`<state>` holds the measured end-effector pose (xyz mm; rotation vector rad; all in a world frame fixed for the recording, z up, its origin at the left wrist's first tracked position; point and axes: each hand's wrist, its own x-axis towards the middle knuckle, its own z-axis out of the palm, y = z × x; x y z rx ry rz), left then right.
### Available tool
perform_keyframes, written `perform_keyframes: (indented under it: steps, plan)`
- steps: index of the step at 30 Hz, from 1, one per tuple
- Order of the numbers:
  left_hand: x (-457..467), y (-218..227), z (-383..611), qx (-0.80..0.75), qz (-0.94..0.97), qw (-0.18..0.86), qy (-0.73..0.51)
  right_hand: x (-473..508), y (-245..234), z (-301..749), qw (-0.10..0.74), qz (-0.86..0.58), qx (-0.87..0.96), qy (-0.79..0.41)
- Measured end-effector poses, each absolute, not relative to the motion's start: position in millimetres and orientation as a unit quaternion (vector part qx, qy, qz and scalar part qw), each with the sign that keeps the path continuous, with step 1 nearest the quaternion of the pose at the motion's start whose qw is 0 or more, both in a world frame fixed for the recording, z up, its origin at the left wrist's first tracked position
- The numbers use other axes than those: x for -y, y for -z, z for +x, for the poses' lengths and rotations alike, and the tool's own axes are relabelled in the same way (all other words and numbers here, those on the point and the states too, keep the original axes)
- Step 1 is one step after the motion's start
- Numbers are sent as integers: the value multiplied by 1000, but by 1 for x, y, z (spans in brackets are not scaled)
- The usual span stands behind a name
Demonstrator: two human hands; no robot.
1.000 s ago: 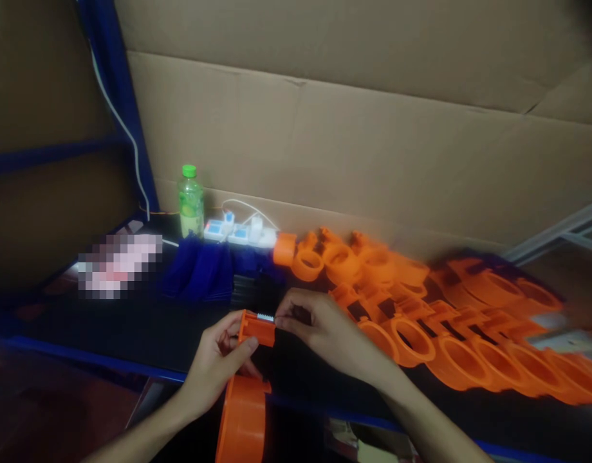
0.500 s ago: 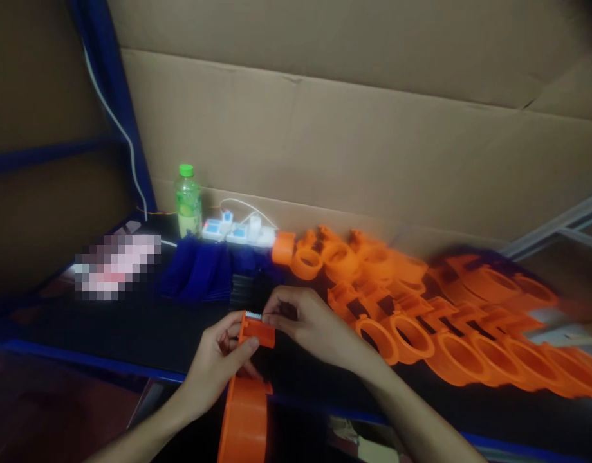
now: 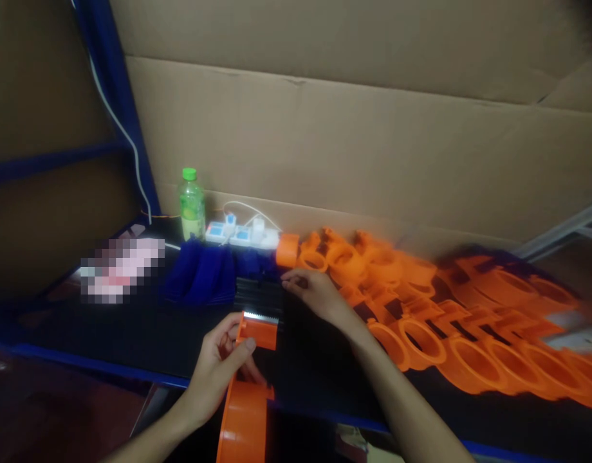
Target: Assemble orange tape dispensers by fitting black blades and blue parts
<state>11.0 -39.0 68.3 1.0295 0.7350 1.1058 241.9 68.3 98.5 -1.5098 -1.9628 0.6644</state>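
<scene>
My left hand [image 3: 222, 366] is closed around an orange tape dispenser [image 3: 245, 415], with the thumb across its front end. A silvery serrated blade [image 3: 260, 317] runs along the dispenser's upper edge, and the round body hangs below the hand. Up and to the right, my right hand [image 3: 315, 292] is off the dispenser, its thumb and forefinger pinched together. Whatever lies between those fingertips is too small to make out. Just left of them is a stack of black strips [image 3: 257, 296]. Dark blue pieces [image 3: 199, 273] lie beyond, on the dark table.
Rows of orange dispensers [image 3: 464, 363] cover the table's right side. A power strip [image 3: 242, 235] with plugs and a green-capped bottle [image 3: 192, 209] stand at the back, before a cardboard wall [image 3: 349, 148]. A blurred-out pink item [image 3: 125, 267] lies at left.
My right hand has moved from the blade end up and right toward the black strips, leaving the whole blade exposed. My left hand keeps its hold on the dispenser. The view has shifted slightly.
</scene>
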Motion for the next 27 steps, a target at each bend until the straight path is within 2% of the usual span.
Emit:
perform_keyframes:
  steps: [14, 27]
  plan:
    - [40, -66, 9, -334, 458, 668, -483, -61, -98, 231, 289, -570, 713, -289]
    - [36, -64, 14, -367, 414, 634, -541, -39, -134, 229, 365, -481, 712, -359]
